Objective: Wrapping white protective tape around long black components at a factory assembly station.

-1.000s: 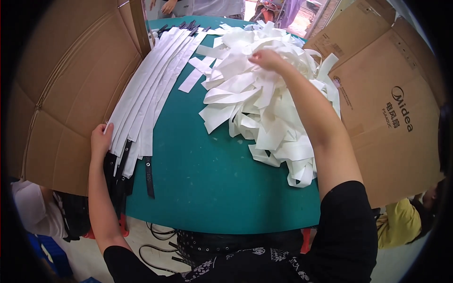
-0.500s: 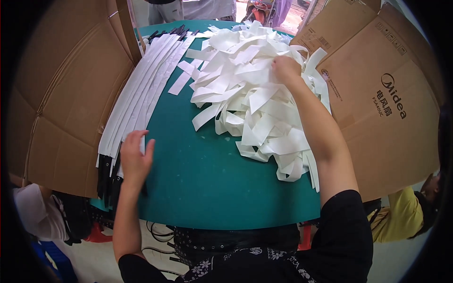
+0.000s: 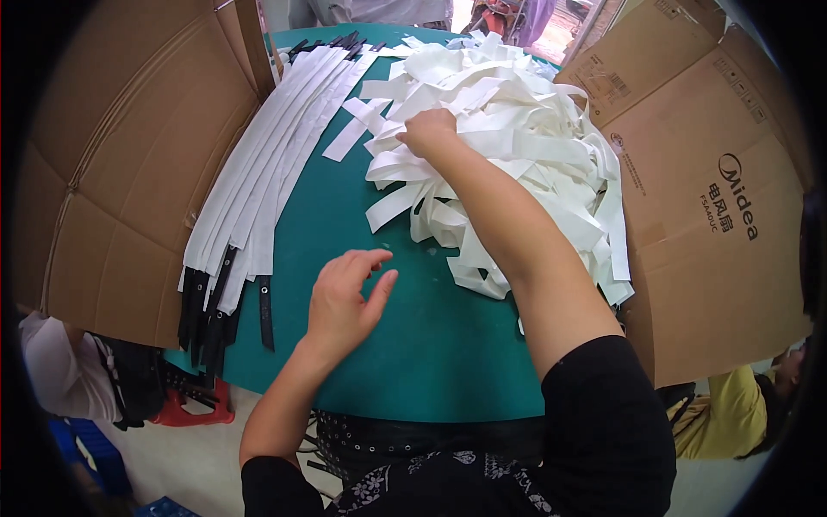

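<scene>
A large tangled heap of white fabric-like strips (image 3: 508, 95) lies on the green tabletop (image 3: 405, 345). My right hand (image 3: 428, 131) is over the left side of this heap, its fingers curled closed on a white strip; the fingertips are partly hidden. Nearer to me, my left hand (image 3: 349, 297) hovers above the table, open and holding nothing, fingers slightly bent and thumb apart. To its left, long flat white sleeves (image 3: 267, 164) lie side by side, with black straps (image 3: 265, 314) showing at their near ends, some with metal eyelets.
Tall cardboard panels stand at both sides, the left one (image 3: 146, 189) beside the sleeves and the right one (image 3: 689, 207) beside the heap. People sit beyond them, one in a yellow top (image 3: 732, 414). A red stool (image 3: 194, 405) stands at lower left.
My right hand has moved left across the heap with its fingers closed. My left hand has come away from the sleeves' near ends, to the right over bare table. The view has shifted slightly.
</scene>
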Available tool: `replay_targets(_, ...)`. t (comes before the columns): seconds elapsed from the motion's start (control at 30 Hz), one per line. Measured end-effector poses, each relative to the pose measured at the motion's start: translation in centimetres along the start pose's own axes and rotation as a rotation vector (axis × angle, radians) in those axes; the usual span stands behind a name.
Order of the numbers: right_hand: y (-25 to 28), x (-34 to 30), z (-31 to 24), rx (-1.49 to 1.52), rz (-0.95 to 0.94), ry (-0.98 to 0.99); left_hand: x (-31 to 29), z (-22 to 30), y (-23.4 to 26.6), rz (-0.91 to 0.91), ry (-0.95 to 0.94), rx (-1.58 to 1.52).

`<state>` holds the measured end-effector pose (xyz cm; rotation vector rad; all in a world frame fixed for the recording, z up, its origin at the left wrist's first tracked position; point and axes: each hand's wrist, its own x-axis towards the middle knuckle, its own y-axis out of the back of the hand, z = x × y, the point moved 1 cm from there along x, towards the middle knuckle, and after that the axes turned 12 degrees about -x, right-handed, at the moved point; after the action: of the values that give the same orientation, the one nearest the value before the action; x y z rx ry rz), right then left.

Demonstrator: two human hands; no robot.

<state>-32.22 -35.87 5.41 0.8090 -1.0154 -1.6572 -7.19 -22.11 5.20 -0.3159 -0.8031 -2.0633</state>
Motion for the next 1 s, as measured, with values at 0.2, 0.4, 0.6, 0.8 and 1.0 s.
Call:
replay_targets(0.2, -2.2, 0.3, 1.6, 0.108, -0.057, -0.046, -2.4, -0.3, 0.7, 0.026, 0.11, -0.057)
replay_targets(0.4, -4.5, -2.1, 1.5, 0.068, 0.021, -0.18, -3.9, 1.1, 0.6, 0.053, 0.177, -0.169)
replay_targets(0.6, -3.0, -4.3, 3.0, 0.179, -0.003, -0.174, -6.6, 1.9, 0.8, 0.054, 0.248, -0.161)
replay_targets(0.8, -1.7, -6.7, 1.5, 0.125, -0.119, -0.118, -8.9, 3.9, 0.4, 0.01, 0.25, -0.132)
replay_targets(1.0, -3.8, -6.4, 1.5, 0.243, -0.034, -0.269, -12.4, 5.0, 2.1, 0.001, 0.241, -0.033)
